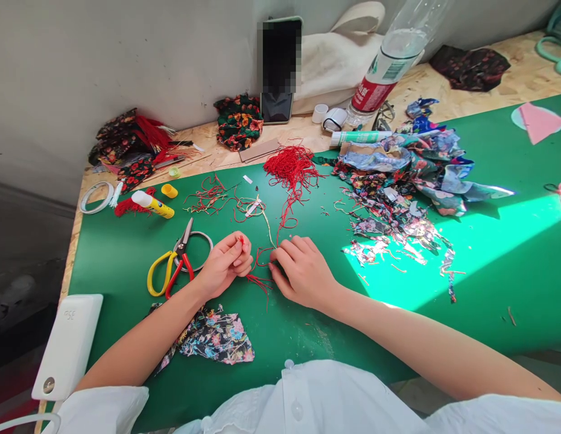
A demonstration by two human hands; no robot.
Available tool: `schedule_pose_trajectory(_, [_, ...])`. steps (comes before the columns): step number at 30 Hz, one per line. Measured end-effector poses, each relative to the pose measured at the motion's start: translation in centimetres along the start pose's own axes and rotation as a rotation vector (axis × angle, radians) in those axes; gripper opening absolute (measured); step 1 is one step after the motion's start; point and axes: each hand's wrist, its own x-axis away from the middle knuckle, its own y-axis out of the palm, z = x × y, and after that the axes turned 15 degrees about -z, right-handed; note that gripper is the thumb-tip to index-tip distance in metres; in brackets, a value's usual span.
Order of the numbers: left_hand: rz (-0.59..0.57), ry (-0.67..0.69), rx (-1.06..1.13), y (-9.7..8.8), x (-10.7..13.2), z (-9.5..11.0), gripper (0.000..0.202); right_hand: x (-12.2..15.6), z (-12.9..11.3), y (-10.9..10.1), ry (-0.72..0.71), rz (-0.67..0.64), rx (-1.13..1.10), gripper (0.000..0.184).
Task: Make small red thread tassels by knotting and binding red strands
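Observation:
My left hand (226, 262) is closed in a pinch on red thread (257, 280), whose ends poke out above my fingertips. My right hand (301, 268) rests knuckles up on the green mat (488, 289), fingers curled over the same bunch of red thread, which trails between the two hands. A larger tangle of red thread (292, 166) lies farther back. Scissors with one yellow and one red handle (172, 265) lie just left of my left hand, over a metal ring (203, 238).
A floral fabric piece (212, 337) lies near my left forearm. A heap of fabric scraps (407, 181) fills the right. A glue stick (151, 204), its yellow cap (169, 191), a plastic bottle (389, 60), a phone (280, 66) and a white power bank (67, 343) are around.

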Motion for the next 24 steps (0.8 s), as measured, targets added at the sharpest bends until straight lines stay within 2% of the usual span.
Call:
schedule_pose_trajectory(4, [-0.007, -0.001, -0.020, 0.0, 0.0, -0.1, 0.025, -0.1, 0.1, 0.2, 0.052, -0.046, 0.038, 0.014])
schedule_pose_trajectory(11, [-0.021, 0.003, -0.071, -0.1, 0.1, -0.4, 0.025, -0.1, 0.0, 0.4, -0.029, -0.054, 0.069, 0.017])
schedule_pose_trajectory(15, [-0.057, -0.033, -0.213, -0.3, 0.3, -0.9, 0.027, 0.0, -0.1, 0.7, -0.021, -0.064, 0.091, 0.019])
schedule_pose_trajectory(20, [-0.092, -0.149, -0.492, -0.1, 0.5, -1.1, 0.030, 0.0, -0.1, 0.5, 0.032, 0.059, 0.007, 0.016])
schedule_pose_trajectory(24, [-0.074, -0.158, -0.569, 0.0, 0.6, -1.1, 0.032, 0.0, 0.0, 0.1, 0.032, 0.136, -0.092, 0.013])
